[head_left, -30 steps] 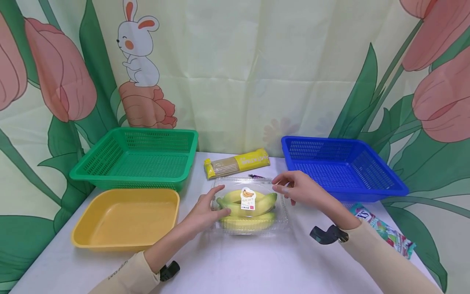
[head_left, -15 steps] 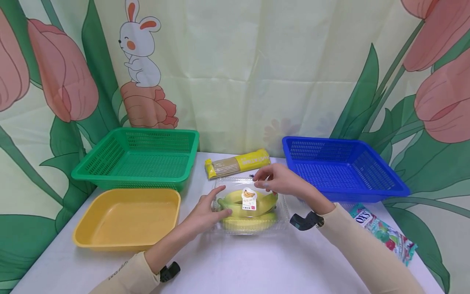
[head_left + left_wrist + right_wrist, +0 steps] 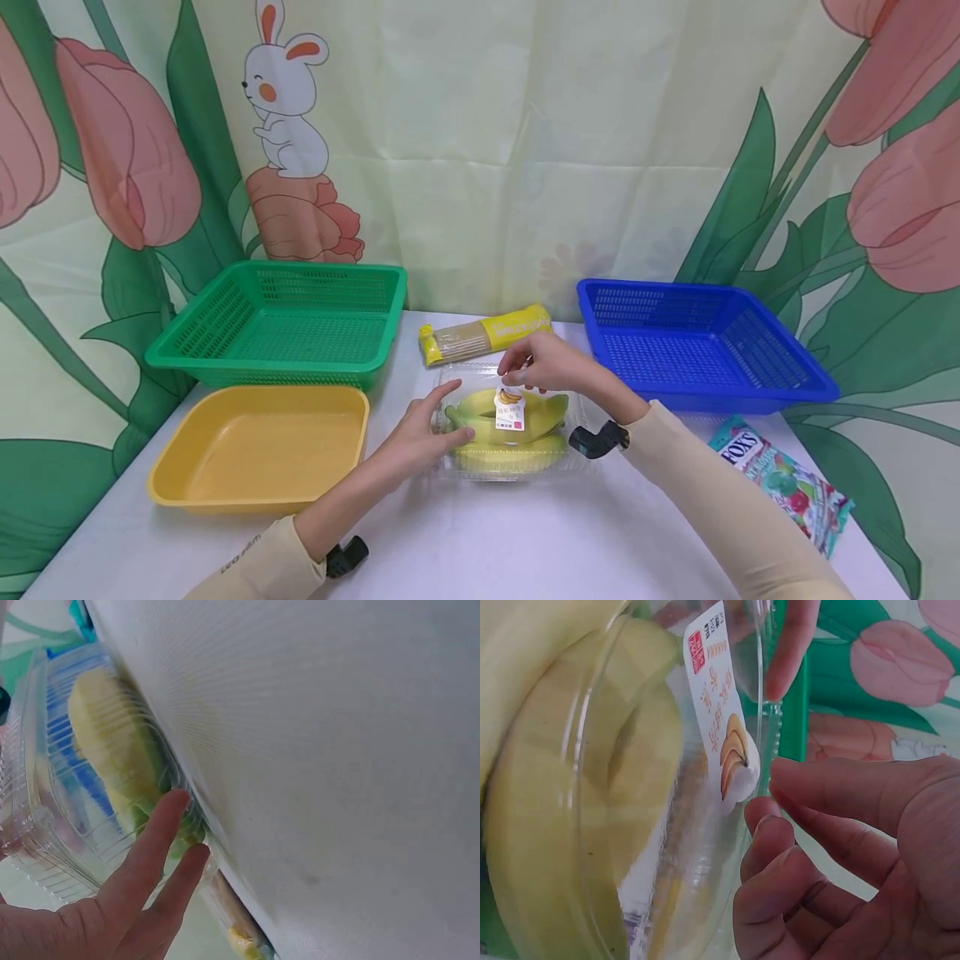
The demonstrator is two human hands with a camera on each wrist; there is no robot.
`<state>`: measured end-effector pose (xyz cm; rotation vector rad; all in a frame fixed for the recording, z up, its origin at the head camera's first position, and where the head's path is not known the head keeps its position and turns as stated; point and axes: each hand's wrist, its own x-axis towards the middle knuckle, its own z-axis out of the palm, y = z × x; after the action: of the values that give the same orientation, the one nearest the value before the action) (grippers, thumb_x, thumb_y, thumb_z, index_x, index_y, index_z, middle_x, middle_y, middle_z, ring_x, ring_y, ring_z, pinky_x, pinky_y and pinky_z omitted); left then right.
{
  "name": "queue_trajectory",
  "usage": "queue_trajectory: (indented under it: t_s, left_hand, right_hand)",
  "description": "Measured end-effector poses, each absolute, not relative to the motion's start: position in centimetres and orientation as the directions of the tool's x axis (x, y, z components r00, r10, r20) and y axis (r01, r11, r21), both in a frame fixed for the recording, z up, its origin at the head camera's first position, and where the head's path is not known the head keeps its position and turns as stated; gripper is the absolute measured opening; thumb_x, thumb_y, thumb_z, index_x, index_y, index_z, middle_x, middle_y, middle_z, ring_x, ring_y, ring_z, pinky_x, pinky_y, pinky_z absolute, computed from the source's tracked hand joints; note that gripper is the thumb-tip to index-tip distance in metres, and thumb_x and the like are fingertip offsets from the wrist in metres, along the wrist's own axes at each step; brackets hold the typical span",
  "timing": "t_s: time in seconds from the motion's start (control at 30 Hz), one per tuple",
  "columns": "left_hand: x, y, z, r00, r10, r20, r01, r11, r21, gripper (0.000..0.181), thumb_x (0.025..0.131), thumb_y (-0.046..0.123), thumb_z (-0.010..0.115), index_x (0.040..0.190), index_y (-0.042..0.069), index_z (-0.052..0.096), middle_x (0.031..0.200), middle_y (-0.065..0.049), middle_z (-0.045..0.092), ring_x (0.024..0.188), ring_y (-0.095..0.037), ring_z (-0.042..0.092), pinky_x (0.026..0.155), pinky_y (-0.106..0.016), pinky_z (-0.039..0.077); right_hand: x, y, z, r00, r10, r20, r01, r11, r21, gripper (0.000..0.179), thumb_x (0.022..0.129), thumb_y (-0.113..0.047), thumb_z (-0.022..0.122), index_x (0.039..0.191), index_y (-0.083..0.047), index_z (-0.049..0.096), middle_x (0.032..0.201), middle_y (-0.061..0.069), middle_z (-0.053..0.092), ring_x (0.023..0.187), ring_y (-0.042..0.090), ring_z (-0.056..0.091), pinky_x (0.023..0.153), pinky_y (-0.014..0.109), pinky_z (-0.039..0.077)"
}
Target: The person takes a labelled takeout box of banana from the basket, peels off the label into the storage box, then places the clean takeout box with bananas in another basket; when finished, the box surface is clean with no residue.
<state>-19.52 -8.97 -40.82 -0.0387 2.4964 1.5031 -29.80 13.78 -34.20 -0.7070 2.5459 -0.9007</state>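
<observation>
A clear plastic clamshell box (image 3: 577, 467) of bananas (image 3: 487, 454) sits at the table's middle, its lid bearing a white banana label (image 3: 510, 412). Along the box's left side lies my left hand (image 3: 420, 425), fingers fairly straight against the plastic and thumb toward the lid. The left wrist view shows two fingers (image 3: 161, 829) extended along the box wall. My right hand (image 3: 551, 365) is over the lid, fingers curled and fingertips at the label's upper end. In the right wrist view, thumb and fingertips (image 3: 772, 832) are beside the label; whether they pinch its edge is unclear.
A yellow noodle packet (image 3: 483, 333) lies behind the box. To the left are a green basket (image 3: 277, 375) and a yellow tub (image 3: 255, 504); at the back right is a blue basket (image 3: 705, 396). A FOX'S candy bag (image 3: 787, 483) lies at the right edge.
My right hand has moved left from the box's back right corner to the label's upper end. The left hand and the box stay about where they were.
</observation>
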Motion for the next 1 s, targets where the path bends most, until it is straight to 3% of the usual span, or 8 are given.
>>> queue_trajectory:
  t_s: [0.27, 1.0]
  left_hand:
    - [-19.51, -9.04, -40.77, -0.975, 0.095, -0.199, -0.131, 0.476, 0.869, 0.08, 0.094, 0.029, 0.079, 0.163, 0.034, 0.04, 0.156, -0.025, 0.044, 0.146, -0.045, 0.046, 0.116, -0.074, 0.038]
    - [-19.41, -9.0, -41.06, -0.976, 0.099, -0.194, -0.125, 0.473, 0.872, 0.079, 0.093, 0.03, 0.08, 0.162, 0.037, 0.041, 0.154, -0.024, 0.045, 0.142, -0.043, 0.049, 0.114, -0.073, 0.041]
  right_hand:
    - [-30.18, 13.21, -34.56, -0.805, -0.577, -0.141, -0.381, 0.684, -0.622, 0.005, 0.094, -0.01, 0.076, 0.097, -0.008, 0.08, 0.087, 0.001, 0.076, 0.062, 0.011, 0.056, 0.053, 0.023, 0.045]
    - [-30.21, 12.86, -34.67, -0.789, -0.597, -0.147, -0.443, 0.717, -0.538, 0.005, 0.088, -0.01, 0.082, 0.084, -0.012, 0.081, 0.078, -0.003, 0.074, 0.066, 0.009, 0.054, 0.058, 0.021, 0.042]
